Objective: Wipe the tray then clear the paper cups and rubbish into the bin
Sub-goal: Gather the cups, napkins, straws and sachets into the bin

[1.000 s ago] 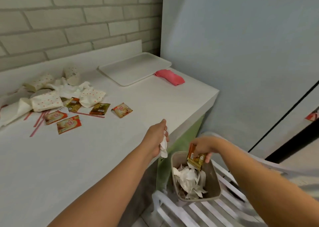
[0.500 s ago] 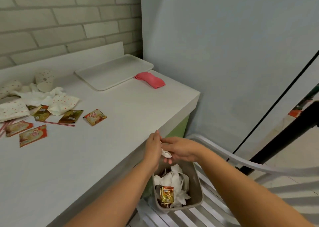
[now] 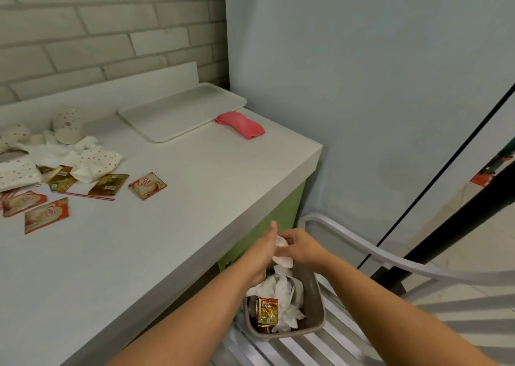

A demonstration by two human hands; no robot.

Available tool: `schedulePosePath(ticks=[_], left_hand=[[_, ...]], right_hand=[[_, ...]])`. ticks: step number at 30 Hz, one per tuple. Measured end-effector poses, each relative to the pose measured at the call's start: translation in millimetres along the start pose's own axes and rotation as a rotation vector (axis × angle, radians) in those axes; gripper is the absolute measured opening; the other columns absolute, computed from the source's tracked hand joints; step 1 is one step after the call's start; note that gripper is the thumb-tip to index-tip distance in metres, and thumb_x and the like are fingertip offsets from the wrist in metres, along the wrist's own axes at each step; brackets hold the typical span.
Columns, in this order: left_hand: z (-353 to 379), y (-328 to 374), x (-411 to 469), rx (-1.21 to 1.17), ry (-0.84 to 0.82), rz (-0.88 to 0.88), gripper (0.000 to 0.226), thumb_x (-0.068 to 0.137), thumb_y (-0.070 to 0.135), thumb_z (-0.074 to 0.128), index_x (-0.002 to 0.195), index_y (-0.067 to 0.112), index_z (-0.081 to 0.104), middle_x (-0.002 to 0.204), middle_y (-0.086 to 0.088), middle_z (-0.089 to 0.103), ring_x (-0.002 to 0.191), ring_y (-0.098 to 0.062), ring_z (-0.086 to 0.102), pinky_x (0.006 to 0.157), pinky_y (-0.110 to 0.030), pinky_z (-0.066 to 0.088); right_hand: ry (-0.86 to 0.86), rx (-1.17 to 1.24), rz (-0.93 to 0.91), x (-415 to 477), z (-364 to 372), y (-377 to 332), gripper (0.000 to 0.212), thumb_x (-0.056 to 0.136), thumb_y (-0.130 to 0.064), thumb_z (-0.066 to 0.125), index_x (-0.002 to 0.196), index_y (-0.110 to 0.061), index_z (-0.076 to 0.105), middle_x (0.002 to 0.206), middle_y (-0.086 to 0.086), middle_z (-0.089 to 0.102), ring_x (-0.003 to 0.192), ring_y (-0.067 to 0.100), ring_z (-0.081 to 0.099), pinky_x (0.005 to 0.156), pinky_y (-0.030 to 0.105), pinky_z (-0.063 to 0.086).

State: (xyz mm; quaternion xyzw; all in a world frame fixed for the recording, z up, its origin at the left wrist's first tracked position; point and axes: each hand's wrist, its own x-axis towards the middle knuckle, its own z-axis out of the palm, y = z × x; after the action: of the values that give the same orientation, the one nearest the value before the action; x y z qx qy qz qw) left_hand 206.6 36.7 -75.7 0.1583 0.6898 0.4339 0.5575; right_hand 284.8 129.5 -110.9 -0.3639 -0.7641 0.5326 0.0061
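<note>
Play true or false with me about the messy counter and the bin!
1. The tray has cups stacked on it. False: it is bare.
2. The pink cloth lies beside the tray. True.
3. The bin sits on the counter. False: it sits on a slatted chair beside the counter.
4. Both hands, left hand and right hand, are over the bin with a white tissue between them. True.
5. Sachets are left on the counter. True.

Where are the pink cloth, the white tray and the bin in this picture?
pink cloth (image 3: pixel 242 125), head view, middle of the folded fabric.
white tray (image 3: pixel 178 112), head view, bare flat centre of its surface.
bin (image 3: pixel 315 298), head view, inner right wall beside the crumpled paper.
</note>
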Motion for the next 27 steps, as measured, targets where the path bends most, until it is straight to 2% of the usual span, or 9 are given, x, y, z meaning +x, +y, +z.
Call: schedulePosePath(ticks=[2,4,6,8,13,16,20,23,27], left_hand=[[-3.1,0.6,-4.0,0.064,0.01,-0.018,0.071,0.094,0.061,0.016,0.151,0.021,0.01,0.158,-0.008,0.012,0.145,-0.026,0.015,0.116,-0.044,0.016],[-7.5,2.3,-7.2,0.104,0.029,0.0,0.068,0.094,0.06,0.016,0.15,0.022,0.008,0.158,-0.006,0.008,0.145,-0.027,0.013,0.116,-0.045,0.016],[-14.5,0.4,-6.3,0.121,0.049,0.004,0.067,0.095,0.059,0.018,0.15,0.023,0.009,0.158,-0.006,0.007,0.145,-0.026,0.013,0.116,-0.045,0.015],[-20.9,0.0,-6.4,0.13,0.057,0.027,0.066,0.095,0.058,0.019,0.15,0.023,0.01,0.158,-0.005,0.009,0.145,-0.026,0.016,0.117,-0.045,0.015],[-31.6,0.1,-8.9,0.148,0.037,0.067,0.061,0.096,0.056,0.021,0.149,0.027,0.013,0.158,0.004,0.011,0.143,-0.021,0.024,0.118,-0.046,0.016],[-36.6,3.1,-12.0,0.159,0.052,0.093,0.059,0.098,0.052,0.022,0.149,0.024,0.017,0.157,0.003,0.019,0.141,-0.018,0.027,0.118,-0.042,0.019],[-40.4,10.6,-15.5,0.138,0.094,0.135,0.051,0.1,0.044,0.027,0.144,0.018,0.031,0.143,-0.003,0.043,0.123,-0.017,0.049,0.111,-0.039,0.033],[-44.3,19.7,-19.9,0.101,0.105,0.214,0.037,0.101,0.032,0.034,0.128,0.013,0.049,0.11,0.0,0.059,0.093,-0.013,0.059,0.086,-0.027,0.047],[-57.8,33.9,-27.8,0.065,0.158,0.345,0.021,0.099,0.017,0.039,0.101,0.014,0.06,0.081,0.002,0.06,0.065,-0.01,0.056,0.059,-0.02,0.044]], right_hand=[[0.059,-0.187,0.09,11.1,5.3,21.4,0.004,0.086,-0.006,0.059,0.086,-0.007,0.064,0.081,0.006,0.062,0.07,0.015,0.057,0.064,0.027,0.044],[0.078,-0.375,0.17,18.1,12.8,43.6,0.022,0.091,-0.009,0.051,0.109,-0.007,0.062,0.105,0.009,0.065,0.095,0.021,0.06,0.08,0.028,0.045],[0.069,-0.46,0.236,19.2,26.1,61.9,0.038,0.094,-0.009,0.048,0.132,-0.005,0.047,0.128,0.011,0.057,0.117,0.023,0.054,0.095,0.027,0.041],[0.038,-0.463,0.3,17.8,40.0,74.3,0.049,0.094,-0.012,0.05,0.14,-0.005,0.033,0.136,0.011,0.05,0.123,0.022,0.05,0.098,0.026,0.04],[-0.167,-0.48,0.338,21.0,63.7,77.5,0.05,0.096,-0.027,0.049,0.14,-0.01,0.032,0.141,0.012,0.043,0.126,0.025,0.047,0.101,0.031,0.044],[-0.269,-0.397,0.408,26.9,70.0,71.6,0.048,0.098,-0.022,0.041,0.144,-0.016,0.027,0.135,0.014,0.047,0.113,0.027,0.057,0.084,0.033,0.054],[-0.344,-0.426,0.391,36.5,61.6,44.2,0.04,0.095,-0.003,0.038,0.134,-0.009,0.043,0.095,0.01,0.056,0.062,0.015,0.057,0.05,0.021,0.047],[-0.459,-0.615,0.33,41.9,53.0,12.9,0.035,0.094,-0.004,0.046,0.128,0.0,0.051,0.094,0.017,0.067,0.053,0.011,0.047,0.043,0.016,0.039],[-0.57,-0.838,0.336,45.3,44.9,-39.4,0.03,0.093,-0.023,0.048,0.11,0.0,0.06,0.073,0.008,0.067,0.046,0.012,0.042,0.04,0.019,0.034]])
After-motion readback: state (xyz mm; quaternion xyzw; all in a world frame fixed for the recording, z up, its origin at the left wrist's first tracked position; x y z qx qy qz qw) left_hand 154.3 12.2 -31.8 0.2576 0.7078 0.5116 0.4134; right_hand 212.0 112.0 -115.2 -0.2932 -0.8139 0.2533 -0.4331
